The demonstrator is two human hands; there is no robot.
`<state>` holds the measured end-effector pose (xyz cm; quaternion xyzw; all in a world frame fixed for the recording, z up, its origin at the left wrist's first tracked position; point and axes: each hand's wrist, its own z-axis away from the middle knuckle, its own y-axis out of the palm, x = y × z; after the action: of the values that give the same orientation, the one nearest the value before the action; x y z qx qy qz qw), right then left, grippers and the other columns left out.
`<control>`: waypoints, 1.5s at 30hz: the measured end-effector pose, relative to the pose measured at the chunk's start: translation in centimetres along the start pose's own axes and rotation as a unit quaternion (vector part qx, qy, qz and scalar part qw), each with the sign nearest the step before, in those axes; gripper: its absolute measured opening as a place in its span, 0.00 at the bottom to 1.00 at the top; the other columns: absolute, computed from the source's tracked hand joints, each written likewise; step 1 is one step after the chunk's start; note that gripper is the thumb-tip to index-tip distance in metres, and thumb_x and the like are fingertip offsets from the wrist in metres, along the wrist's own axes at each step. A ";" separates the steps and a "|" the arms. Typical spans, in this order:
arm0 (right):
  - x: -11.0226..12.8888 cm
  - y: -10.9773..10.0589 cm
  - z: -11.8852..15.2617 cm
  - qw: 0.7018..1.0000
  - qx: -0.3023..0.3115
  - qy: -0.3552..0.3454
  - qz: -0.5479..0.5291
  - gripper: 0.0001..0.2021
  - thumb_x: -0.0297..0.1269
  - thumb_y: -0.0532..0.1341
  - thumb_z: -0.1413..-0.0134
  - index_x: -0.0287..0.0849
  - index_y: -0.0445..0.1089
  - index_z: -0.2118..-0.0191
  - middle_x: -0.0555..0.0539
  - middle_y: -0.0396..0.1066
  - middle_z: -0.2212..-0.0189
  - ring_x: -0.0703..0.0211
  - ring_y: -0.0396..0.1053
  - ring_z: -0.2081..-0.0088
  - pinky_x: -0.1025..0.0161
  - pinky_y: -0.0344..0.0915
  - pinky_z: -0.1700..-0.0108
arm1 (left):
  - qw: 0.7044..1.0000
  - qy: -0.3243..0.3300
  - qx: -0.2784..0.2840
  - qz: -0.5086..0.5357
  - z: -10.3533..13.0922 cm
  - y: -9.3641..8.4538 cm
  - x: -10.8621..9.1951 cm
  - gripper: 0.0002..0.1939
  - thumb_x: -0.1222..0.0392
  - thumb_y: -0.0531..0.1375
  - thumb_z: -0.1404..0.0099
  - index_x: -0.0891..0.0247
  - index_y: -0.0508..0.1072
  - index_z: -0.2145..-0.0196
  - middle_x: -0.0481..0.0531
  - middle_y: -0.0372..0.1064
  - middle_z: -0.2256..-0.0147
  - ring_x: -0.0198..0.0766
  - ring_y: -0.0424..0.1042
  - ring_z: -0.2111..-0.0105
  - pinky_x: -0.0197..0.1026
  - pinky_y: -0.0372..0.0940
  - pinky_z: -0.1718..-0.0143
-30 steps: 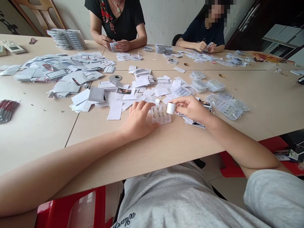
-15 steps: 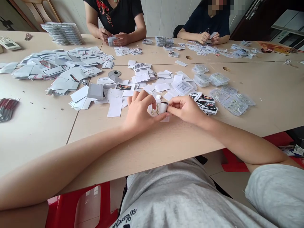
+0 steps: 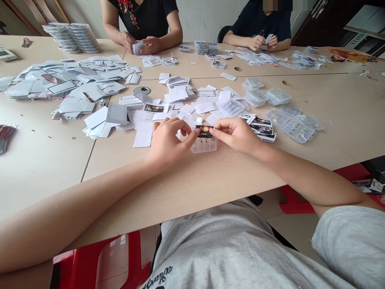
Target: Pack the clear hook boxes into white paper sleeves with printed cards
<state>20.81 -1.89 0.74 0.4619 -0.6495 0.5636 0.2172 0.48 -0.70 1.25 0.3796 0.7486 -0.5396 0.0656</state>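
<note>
My left hand (image 3: 170, 138) and my right hand (image 3: 237, 134) pinch the two ends of a small black printed card (image 3: 205, 131) with an orange-yellow burst on it. The card lies flat at the back part of a clear plastic box (image 3: 203, 146). Small metal pieces show in several compartments of that box, which rests on the table near its front edge. Whether the card is inside the box or on it, I cannot tell. Just right of my right hand is a stack of black-and-white cards (image 3: 263, 130). White cards (image 3: 207, 108) lie scattered beyond both hands.
Filled clear boxes (image 3: 297, 130) sit to the right. A big heap of white cards (image 3: 69, 84) spreads at the left, with a roll of tape (image 3: 141, 90) beside it. Across the table (image 3: 144, 184), two people handle small items. Stacked packs (image 3: 72, 38) stand at the far left.
The box, earlier tilted up in my left hand with metal pieces showing, now lies on the table. The black card has come into view face up between my fingers.
</note>
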 end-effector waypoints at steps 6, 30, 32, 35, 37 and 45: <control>-0.3 0.0 -0.1 1.000 -0.002 0.005 -0.005 0.13 0.45 0.61 0.47 0.41 0.68 0.75 0.48 0.69 0.77 0.60 0.65 0.74 0.62 0.60 0.70 | 1.000 0.018 0.007 0.005 0.3 -0.1 0.0 0.12 0.55 0.55 0.37 0.61 0.67 0.75 0.49 0.68 0.72 0.40 0.64 0.67 0.46 0.55 0.58; 1.1 0.2 0.2 0.998 -0.039 0.048 0.033 0.13 0.35 0.60 0.51 0.39 0.65 0.82 0.53 0.60 0.86 0.67 0.54 0.80 0.64 0.50 0.74 | 0.992 -0.014 0.022 0.126 0.5 0.6 -0.2 0.12 0.57 0.55 0.37 0.63 0.63 0.76 0.47 0.65 0.76 0.31 0.60 0.75 0.37 0.56 0.72; 1.2 0.2 0.2 0.997 -0.041 0.046 0.036 0.13 0.35 0.60 0.51 0.38 0.64 0.82 0.54 0.58 0.86 0.68 0.52 0.81 0.64 0.49 0.74 | 0.993 -0.014 0.017 0.119 0.6 0.7 -0.2 0.12 0.58 0.55 0.37 0.63 0.62 0.77 0.47 0.64 0.76 0.31 0.60 0.75 0.37 0.56 0.72; 1.3 0.2 0.2 0.997 -0.041 0.045 0.040 0.13 0.34 0.60 0.51 0.38 0.64 0.83 0.55 0.55 0.87 0.69 0.50 0.81 0.65 0.49 0.75 | 0.994 -0.010 0.007 0.109 0.6 0.7 -0.2 0.12 0.59 0.56 0.37 0.63 0.62 0.77 0.46 0.63 0.77 0.31 0.59 0.76 0.36 0.56 0.73; 1.3 0.2 0.2 0.997 -0.041 0.045 0.042 0.13 0.33 0.60 0.51 0.38 0.63 0.83 0.55 0.54 0.87 0.70 0.50 0.81 0.65 0.48 0.75 | 0.995 -0.004 0.004 0.102 0.6 0.8 -0.2 0.12 0.59 0.56 0.37 0.63 0.61 0.77 0.46 0.63 0.77 0.31 0.59 0.76 0.36 0.56 0.73; 1.3 0.3 0.2 0.997 -0.044 0.033 0.050 0.13 0.32 0.59 0.51 0.38 0.62 0.83 0.56 0.54 0.87 0.70 0.49 0.81 0.65 0.48 0.75 | 0.996 0.018 -0.010 0.089 0.6 1.0 0.0 0.12 0.61 0.56 0.37 0.63 0.60 0.77 0.46 0.61 0.78 0.31 0.58 0.77 0.35 0.55 0.74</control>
<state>20.01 -2.54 1.57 0.3997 -0.6886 0.5595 0.2305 0.97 -1.09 0.28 0.4534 0.7184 -0.5174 0.1035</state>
